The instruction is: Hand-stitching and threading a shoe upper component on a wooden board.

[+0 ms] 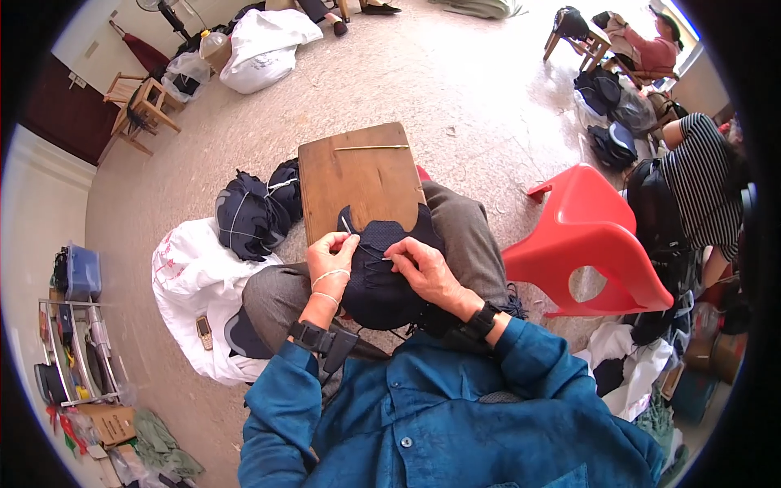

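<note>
A dark navy shoe upper (382, 297) lies across my lap, its top against a wooden stool seat (358, 175). Dark lace crosses in a zigzag over its middle. My left hand (332, 259) pinches a thin pale stick-like piece (346, 226) at the upper's left edge. On the other side of the lacing, my right hand (419, 264) has thumb and forefinger pressed together at the lace; a small light bit shows at the fingertips, too small to name. A long thin metal rod (370, 147) rests on the far part of the stool seat.
Tied bundles of dark uppers (248, 215) sit left of the stool, by a white sack (187, 281) with a mobile phone (204, 332) on it. A red plastic stool (586, 244) lies tipped at my right. Co-workers sit beyond it; one wears a striped top (704, 175).
</note>
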